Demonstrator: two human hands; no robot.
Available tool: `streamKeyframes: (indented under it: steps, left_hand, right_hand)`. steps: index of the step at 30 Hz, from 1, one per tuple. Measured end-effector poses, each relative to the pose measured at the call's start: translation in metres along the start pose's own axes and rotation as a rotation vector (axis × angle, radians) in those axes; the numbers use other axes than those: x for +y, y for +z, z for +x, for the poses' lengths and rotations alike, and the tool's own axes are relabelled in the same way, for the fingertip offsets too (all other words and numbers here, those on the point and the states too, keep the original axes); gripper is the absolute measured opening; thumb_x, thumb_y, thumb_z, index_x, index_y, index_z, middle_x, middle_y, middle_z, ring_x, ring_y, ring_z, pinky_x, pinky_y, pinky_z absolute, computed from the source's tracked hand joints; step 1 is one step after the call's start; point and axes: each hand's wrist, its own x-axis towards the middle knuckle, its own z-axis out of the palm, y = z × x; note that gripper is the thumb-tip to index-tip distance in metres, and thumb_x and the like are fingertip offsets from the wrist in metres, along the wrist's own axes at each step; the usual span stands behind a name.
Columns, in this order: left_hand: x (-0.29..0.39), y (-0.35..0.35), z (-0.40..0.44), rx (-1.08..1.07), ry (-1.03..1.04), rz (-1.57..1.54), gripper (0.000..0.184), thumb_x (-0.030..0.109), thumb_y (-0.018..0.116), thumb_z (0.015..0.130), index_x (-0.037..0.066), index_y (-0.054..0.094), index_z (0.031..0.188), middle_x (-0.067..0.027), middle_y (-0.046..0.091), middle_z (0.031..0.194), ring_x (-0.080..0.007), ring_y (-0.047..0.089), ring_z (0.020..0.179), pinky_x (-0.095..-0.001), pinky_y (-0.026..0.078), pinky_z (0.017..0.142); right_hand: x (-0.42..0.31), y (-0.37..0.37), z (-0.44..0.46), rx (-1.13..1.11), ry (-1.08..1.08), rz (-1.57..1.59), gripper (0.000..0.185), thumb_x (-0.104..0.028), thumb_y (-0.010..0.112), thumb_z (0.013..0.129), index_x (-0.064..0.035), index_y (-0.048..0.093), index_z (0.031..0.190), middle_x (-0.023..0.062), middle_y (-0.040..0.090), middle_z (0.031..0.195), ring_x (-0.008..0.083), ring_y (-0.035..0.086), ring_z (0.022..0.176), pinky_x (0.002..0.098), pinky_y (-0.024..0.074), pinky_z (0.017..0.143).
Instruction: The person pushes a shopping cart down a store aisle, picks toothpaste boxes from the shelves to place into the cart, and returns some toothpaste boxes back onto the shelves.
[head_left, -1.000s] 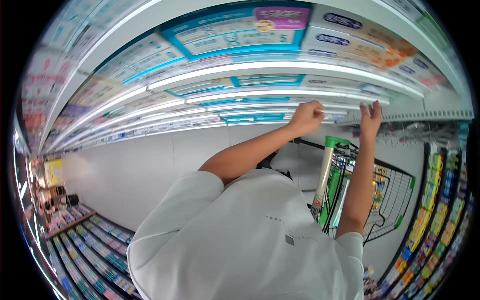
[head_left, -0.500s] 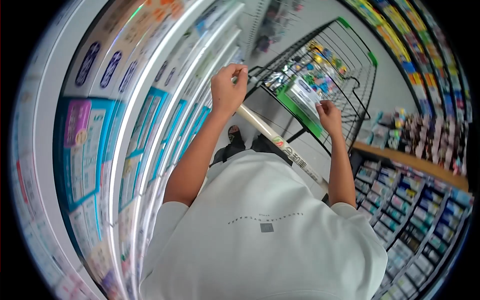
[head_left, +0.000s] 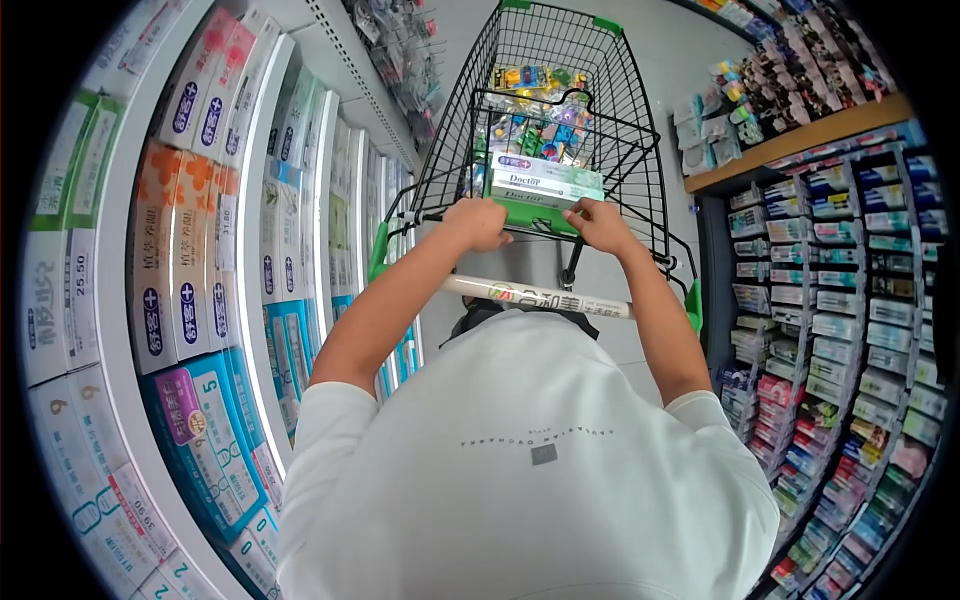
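White toothpaste boxes marked "Doctor" [head_left: 545, 182] lie at the near end of a black wire shopping cart [head_left: 640, 105], over its green panel [head_left: 535, 216]. Beside the panel's left end is my left hand [head_left: 478, 225], fingers curled inward; whatever it may hold is hidden. My right hand [head_left: 603, 227] is closed at the panel's right end, thumb and fingertips against its edge just below the boxes. I cannot make out what is in its pinch. The cart's pale handle bar [head_left: 540, 298] runs beneath both wrists, with neither hand on it.
Colourful packaged goods [head_left: 540, 125] sit deeper in the cart. Shelves of toothpaste cartons [head_left: 185, 255] stand close on the left. A rack of small packages [head_left: 830, 270] lines the right, below a wooden ledge [head_left: 800, 140]. Hanging packets [head_left: 395, 50] are beyond the left shelves.
The view has turned, so the cart now stands straight ahead. My left hand has come from beside the shelves to the green panel. Both hands are now nearer each other.
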Motion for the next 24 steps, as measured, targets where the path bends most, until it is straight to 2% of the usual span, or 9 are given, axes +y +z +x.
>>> streamKeyframes:
  steps: [3, 4, 5, 7, 8, 13, 15, 16, 24]
  left_hand:
    - [0.01, 0.005, -0.006, 0.004, -0.03, -0.005, 0.038, 0.04, 0.064, 0.084, 0.005, 0.069, 0.095, -0.017, 0.068, 0.095, -0.0336, 0.066, 0.09, -0.0435, 0.053, 0.079]
    - [0.015, 0.004, -0.009, -0.021, -0.052, -0.02, 0.035, 0.037, 0.064, 0.084, 0.003, 0.069, 0.094, -0.0176, 0.068, 0.097, -0.0339, 0.066, 0.091, -0.0431, 0.053, 0.08]
    - [0.016, 0.01, -0.01, -0.021, -0.049, -0.01, 0.035, 0.037, 0.064, 0.084, 0.003, 0.069, 0.094, -0.0176, 0.068, 0.097, -0.0339, 0.066, 0.091, -0.0431, 0.053, 0.08]
    - [0.019, 0.021, -0.013, 0.058, -0.033, -0.012, 0.033, 0.038, 0.064, 0.083, 0.006, 0.07, 0.087, -0.0165, 0.068, 0.082, -0.0334, 0.066, 0.082, -0.0433, 0.053, 0.073]
    - [0.021, 0.026, -0.014, 0.056, -0.029, -0.004, 0.033, 0.038, 0.064, 0.083, 0.006, 0.07, 0.087, -0.0165, 0.068, 0.082, -0.0334, 0.066, 0.082, -0.0433, 0.053, 0.073]
    - [0.042, 0.038, -0.025, 0.117, -0.053, -0.019, 0.026, 0.031, 0.065, 0.081, 0.007, 0.069, 0.088, -0.016, 0.067, 0.081, -0.0338, 0.065, 0.081, -0.0444, 0.052, 0.073]
    - [0.051, 0.042, -0.027, 0.111, -0.068, 0.003, 0.025, 0.031, 0.065, 0.081, 0.007, 0.069, 0.088, -0.0158, 0.067, 0.081, -0.0338, 0.065, 0.082, -0.0446, 0.052, 0.074]
    - [0.055, 0.043, -0.027, 0.116, -0.079, 0.021, 0.025, 0.03, 0.064, 0.08, 0.007, 0.07, 0.088, -0.0156, 0.067, 0.081, -0.0338, 0.065, 0.083, -0.0447, 0.052, 0.075]
    - [0.089, 0.054, -0.033, 0.132, -0.084, 0.078, 0.028, 0.033, 0.063, 0.078, 0.008, 0.07, 0.089, -0.0171, 0.067, 0.082, -0.035, 0.065, 0.08, -0.046, 0.053, 0.073]
  right_hand:
    - [0.003, 0.004, -0.011, -0.051, -0.003, 0.03, 0.037, -0.035, 0.063, 0.086, 0.0002, 0.068, 0.095, 0.0193, 0.067, 0.081, 0.0308, 0.065, 0.075, 0.0394, 0.0506, 0.07]
    - [0.008, 0.009, -0.014, -0.04, -0.039, 0.049, 0.033, -0.031, 0.062, 0.087, 0.0003, 0.067, 0.094, 0.0115, 0.064, 0.07, 0.0208, 0.059, 0.066, 0.0352, 0.0469, 0.062]
    - [0.012, 0.011, -0.016, -0.031, -0.038, 0.055, 0.033, -0.031, 0.062, 0.087, 0.0003, 0.067, 0.094, 0.0115, 0.064, 0.07, 0.0208, 0.059, 0.066, 0.0352, 0.0469, 0.062]
    - [0.018, 0.013, -0.022, -0.135, -0.018, 0.097, 0.033, -0.032, 0.062, 0.088, 0.0004, 0.066, 0.092, 0.0115, 0.064, 0.07, 0.0197, 0.059, 0.066, 0.0348, 0.0467, 0.062]
    - [0.021, 0.015, -0.026, -0.13, -0.014, 0.111, 0.033, -0.032, 0.062, 0.088, 0.0008, 0.066, 0.09, 0.0114, 0.064, 0.069, 0.0189, 0.059, 0.065, 0.0342, 0.0466, 0.061]
    - [0.019, 0.008, -0.057, -0.162, 0.02, 0.18, 0.03, -0.027, 0.06, 0.088, 0.0017, 0.065, 0.085, 0.0119, 0.063, 0.064, 0.0192, 0.06, 0.06, 0.0343, 0.0474, 0.06]
    - [0.022, 0.006, -0.064, -0.153, -0.001, 0.18, 0.027, -0.021, 0.056, 0.088, 0.0043, 0.065, 0.08, 0.0144, 0.064, 0.062, 0.0225, 0.067, 0.054, 0.0347, 0.0533, 0.06]
    - [0.026, 0.005, -0.068, -0.154, -0.011, 0.176, 0.027, -0.018, 0.053, 0.086, 0.004, 0.065, 0.077, 0.0131, 0.063, 0.058, 0.0214, 0.066, 0.053, 0.0343, 0.0533, 0.059]
    - [0.042, 0.004, -0.104, -0.123, 0.002, 0.196, 0.027, -0.019, 0.051, 0.085, 0.0029, 0.065, 0.076, 0.0132, 0.064, 0.058, 0.0217, 0.065, 0.051, 0.0338, 0.053, 0.059]
